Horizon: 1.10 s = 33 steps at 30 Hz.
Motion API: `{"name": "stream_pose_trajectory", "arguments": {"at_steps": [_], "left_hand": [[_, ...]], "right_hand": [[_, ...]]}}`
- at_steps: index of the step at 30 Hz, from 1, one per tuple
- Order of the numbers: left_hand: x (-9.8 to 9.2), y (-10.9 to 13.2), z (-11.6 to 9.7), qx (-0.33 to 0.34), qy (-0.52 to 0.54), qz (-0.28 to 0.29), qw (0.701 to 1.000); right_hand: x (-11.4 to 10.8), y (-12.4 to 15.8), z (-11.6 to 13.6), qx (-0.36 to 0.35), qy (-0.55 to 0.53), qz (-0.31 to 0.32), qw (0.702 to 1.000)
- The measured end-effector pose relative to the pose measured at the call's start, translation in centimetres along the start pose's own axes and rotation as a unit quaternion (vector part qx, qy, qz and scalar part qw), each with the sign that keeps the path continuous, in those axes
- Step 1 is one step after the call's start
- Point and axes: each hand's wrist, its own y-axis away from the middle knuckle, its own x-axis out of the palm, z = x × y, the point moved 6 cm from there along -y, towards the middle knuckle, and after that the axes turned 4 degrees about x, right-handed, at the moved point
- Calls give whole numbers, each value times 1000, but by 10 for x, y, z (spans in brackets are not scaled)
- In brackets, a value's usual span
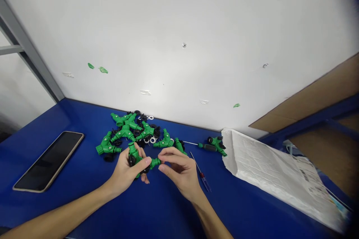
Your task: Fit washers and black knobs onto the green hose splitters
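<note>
Left hand [126,169] wraps a green connector [134,152], likely steadying it. Right hand [181,171], half-curled, meets its end; grip unclear.

The left hand [125,170] grips a green pipe fitting [134,152], and the right hand [183,171] has its fingertips at the fitting's right end. Beyond, more green fittings [125,133], black parts [157,132] and white rings [153,140] lie clustered on the blue table [165,209]. A phone [47,162] lies left; two screwdrivers [209,148] and a white envelope [260,160] lie right.
</note>
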Motion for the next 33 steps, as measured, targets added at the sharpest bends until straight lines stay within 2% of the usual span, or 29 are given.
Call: {"name": "stream_pose_trajectory", "arguments": {"at_steps": [3,10,16,27,30,33], "left_hand": [[0,-1,1,0,-8,-3,1000],[-2,0,3,2,-13,-20,1000],[-2,2,0,27,6,-28,999],[-1,6,5,14,46,-16,999],[-1,4,4,18,55,15,998],[0,3,2,15,47,83,995]], "right_hand": [[1,1,2,-19,24,-1,1000],[4,5,13,-121,139,-22,983],[8,8,16,-157,145,-42,976],[8,7,7,-97,177,-36,979],[4,7,-2,-61,137,-46,988],[-2,6,-7,-42,89,-56,994]]}}
